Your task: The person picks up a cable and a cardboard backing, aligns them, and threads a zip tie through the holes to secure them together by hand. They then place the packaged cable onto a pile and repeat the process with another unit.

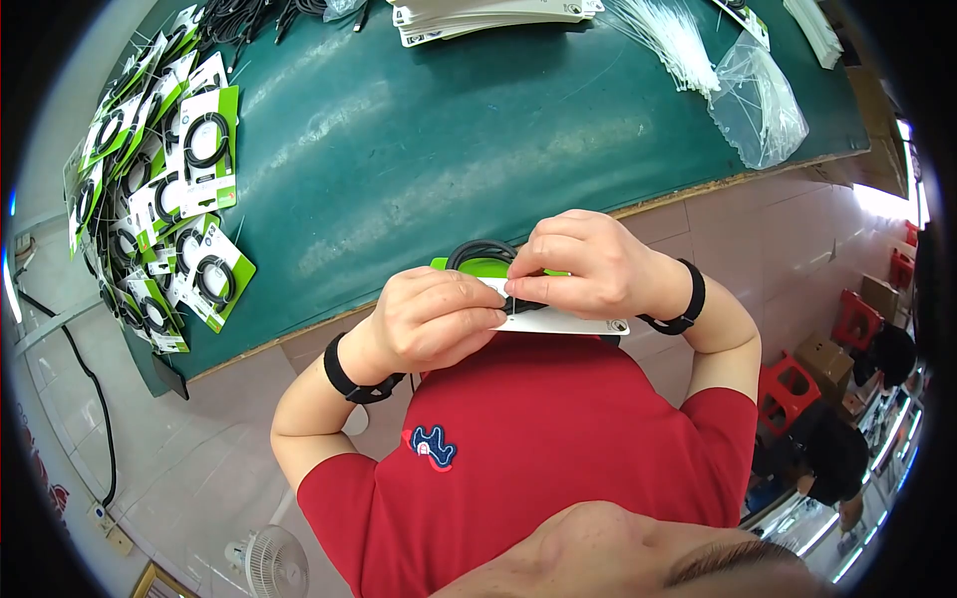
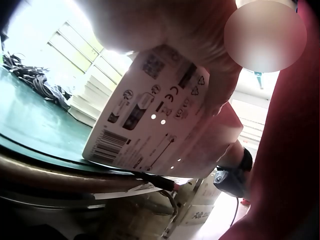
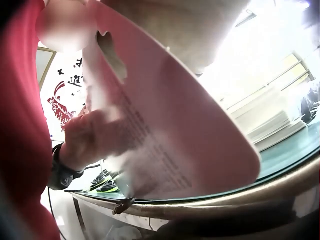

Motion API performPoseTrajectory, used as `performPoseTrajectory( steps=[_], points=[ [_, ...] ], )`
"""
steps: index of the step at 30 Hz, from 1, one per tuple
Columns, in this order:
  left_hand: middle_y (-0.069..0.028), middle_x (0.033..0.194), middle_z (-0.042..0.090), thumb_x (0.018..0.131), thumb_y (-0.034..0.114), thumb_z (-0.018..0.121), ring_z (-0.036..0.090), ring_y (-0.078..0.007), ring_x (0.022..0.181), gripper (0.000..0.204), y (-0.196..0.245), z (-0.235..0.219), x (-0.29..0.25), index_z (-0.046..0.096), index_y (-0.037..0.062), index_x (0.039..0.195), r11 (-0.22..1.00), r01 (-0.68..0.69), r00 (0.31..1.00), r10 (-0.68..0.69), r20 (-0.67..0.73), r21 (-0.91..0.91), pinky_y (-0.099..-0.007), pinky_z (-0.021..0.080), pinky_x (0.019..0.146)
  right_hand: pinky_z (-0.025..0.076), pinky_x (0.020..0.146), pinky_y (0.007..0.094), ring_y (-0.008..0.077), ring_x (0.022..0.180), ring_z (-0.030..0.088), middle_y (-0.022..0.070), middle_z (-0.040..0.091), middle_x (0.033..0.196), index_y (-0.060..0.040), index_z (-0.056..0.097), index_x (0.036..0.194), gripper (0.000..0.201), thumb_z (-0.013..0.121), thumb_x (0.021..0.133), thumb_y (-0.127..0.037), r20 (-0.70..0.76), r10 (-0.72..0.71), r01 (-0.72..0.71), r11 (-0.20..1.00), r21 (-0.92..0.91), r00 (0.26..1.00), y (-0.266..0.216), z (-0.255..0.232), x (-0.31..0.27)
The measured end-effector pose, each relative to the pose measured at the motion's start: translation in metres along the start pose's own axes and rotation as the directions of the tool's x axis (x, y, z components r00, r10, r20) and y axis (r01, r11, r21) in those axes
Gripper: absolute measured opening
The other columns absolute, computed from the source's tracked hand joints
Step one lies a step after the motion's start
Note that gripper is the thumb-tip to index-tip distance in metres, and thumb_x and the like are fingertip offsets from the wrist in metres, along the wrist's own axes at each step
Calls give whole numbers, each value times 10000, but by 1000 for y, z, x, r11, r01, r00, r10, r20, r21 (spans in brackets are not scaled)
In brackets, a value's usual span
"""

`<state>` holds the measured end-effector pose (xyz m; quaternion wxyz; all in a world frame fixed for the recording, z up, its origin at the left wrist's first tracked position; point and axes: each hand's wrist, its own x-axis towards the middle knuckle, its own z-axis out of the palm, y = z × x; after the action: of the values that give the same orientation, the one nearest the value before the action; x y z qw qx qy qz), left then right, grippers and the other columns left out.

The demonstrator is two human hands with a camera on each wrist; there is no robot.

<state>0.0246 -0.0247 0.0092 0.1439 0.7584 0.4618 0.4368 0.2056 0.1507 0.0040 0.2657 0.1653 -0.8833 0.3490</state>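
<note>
A white and green packaging card [image 1: 558,320] with a coiled black cable [image 1: 477,251] on it is held close to my chest, just off the green table's [image 1: 449,130] front edge. My left hand [image 1: 439,317] grips the card's left end with curled fingers. My right hand [image 1: 578,264] pinches the cable against the card near its middle. The left wrist view shows the card's printed white back [image 2: 150,120] with a barcode. In the right wrist view the card's back [image 3: 170,145] fills the frame, with my left hand [image 3: 92,137] behind it.
A heap of finished green cable cards [image 1: 164,189] lies at the table's left end. Stacked blank cards [image 1: 488,18], a bundle of white ties [image 1: 668,40] and a clear plastic bag [image 1: 763,100] sit along the far side. Loose black cables [image 1: 239,20] lie at the back left.
</note>
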Motion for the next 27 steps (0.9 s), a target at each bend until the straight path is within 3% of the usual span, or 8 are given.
performPoseTrajectory(
  steps=[18, 27],
  points=[
    [-75, 885, 731, 684, 26, 780, 725, -216, 758, 188, -5, -1, 2, 720, 54, 860, 1000, 7, 1000, -7, -8, -30, -301, 558, 605, 531, 623, 327, 212, 794, 663, 69, 667, 932, -26, 708, 959, 168, 712, 799, -76, 130, -76, 83, 995, -48, 989, -5, -11, 11],
    [-56, 895, 731, 665, 13, 795, 720, -208, 743, 202, -8, 1, 6, 711, 74, 838, 998, 53, 996, -55, -70, -33, -310, 574, 621, 549, 641, 358, 249, 809, 681, 70, 687, 948, -35, 712, 956, 148, 726, 809, -37, 104, 5, -22, 987, 161, 995, 7, -14, 13]
  ],
)
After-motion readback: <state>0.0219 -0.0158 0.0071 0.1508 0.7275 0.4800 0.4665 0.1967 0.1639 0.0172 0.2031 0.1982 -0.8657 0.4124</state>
